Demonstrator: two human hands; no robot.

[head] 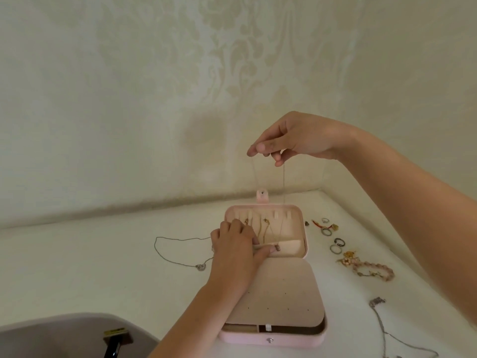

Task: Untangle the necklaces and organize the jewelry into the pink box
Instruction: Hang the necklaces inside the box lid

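Aloft, the right hand [291,140] pinches a thin chain necklace [283,182], its loop hanging into the open pink jewelry box [245,339] on the white counter [103,267]. The left hand [235,246] pinches the lid pocket [289,248]. Rings [335,245] lie beside the box.

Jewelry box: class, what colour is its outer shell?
The jewelry box is pale pink outside, clearest along its front edge in the head view.
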